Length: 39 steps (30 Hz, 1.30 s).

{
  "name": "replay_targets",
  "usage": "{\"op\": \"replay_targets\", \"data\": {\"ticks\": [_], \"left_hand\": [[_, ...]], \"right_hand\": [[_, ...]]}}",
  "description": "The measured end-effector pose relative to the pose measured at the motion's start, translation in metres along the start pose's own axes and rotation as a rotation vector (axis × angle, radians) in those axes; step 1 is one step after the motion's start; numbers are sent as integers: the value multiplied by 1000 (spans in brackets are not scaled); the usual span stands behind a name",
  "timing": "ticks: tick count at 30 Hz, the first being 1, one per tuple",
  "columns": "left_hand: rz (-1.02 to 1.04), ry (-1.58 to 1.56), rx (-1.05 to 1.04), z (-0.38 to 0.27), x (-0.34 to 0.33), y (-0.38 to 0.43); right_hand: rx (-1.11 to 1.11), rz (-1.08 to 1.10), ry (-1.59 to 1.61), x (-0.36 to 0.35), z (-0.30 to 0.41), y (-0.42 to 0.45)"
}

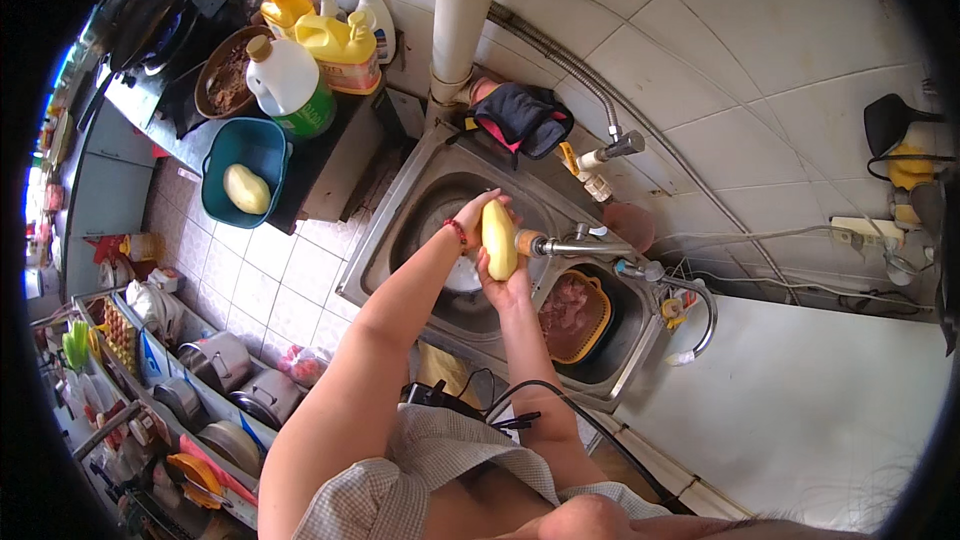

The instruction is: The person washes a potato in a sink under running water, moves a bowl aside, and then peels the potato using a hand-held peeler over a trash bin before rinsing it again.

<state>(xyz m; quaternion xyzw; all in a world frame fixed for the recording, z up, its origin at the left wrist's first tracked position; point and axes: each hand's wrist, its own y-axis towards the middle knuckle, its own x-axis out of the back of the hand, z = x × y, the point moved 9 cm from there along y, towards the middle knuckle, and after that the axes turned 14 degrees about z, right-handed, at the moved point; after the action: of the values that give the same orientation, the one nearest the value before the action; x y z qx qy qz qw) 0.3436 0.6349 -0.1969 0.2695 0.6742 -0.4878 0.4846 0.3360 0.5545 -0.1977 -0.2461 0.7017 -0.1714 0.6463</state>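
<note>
A peeled, pale yellow potato (498,240) is held in both hands over the left bowl of a steel sink (420,240), beside the faucet's spout (534,244). My left hand (475,211), with a red bead bracelet at the wrist, grips its far end. Around the near end curl the fingers of my right hand (508,286). Below the hands lies a white patch (463,274) in the bowl; whether it is water or foam I cannot tell. Another peeled potato (247,189) sits in a teal plastic basin (244,133) on the counter to the left.
The sink's right bowl holds a yellow-orange basket (602,311) with raw meat (568,313). Large plastic bottles (289,82) crowd the left counter. Dark cloth (517,118) hangs by the wall pipe (466,15). A white worktop (787,405) extends right, and shelved pots (217,360) stand lower left.
</note>
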Motion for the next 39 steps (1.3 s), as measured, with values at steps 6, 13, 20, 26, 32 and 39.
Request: {"op": "replay_targets", "data": {"ticks": [6,13,20,26,32,39], "left_hand": [[-379,527,-61,-22,38,-12],[-621,1325,-699,-51,-20,-35],[-53,290,109,7,28,17],[-509,1501,-455,-34,15,-15],[-510,1653,34,-27,-13,-8],[-143,700,-360,-21,33,18]], "right_hand": [[58,-80,-596,-11,-1,-5],[265,-191,-1015,-8,50,-12],[-239,-67,-450,22,14,-16],[20,-29,-931,8,38,-10],[158,75,-994,7,50,-6],[172,-8,-499,10,30,-1]]}}
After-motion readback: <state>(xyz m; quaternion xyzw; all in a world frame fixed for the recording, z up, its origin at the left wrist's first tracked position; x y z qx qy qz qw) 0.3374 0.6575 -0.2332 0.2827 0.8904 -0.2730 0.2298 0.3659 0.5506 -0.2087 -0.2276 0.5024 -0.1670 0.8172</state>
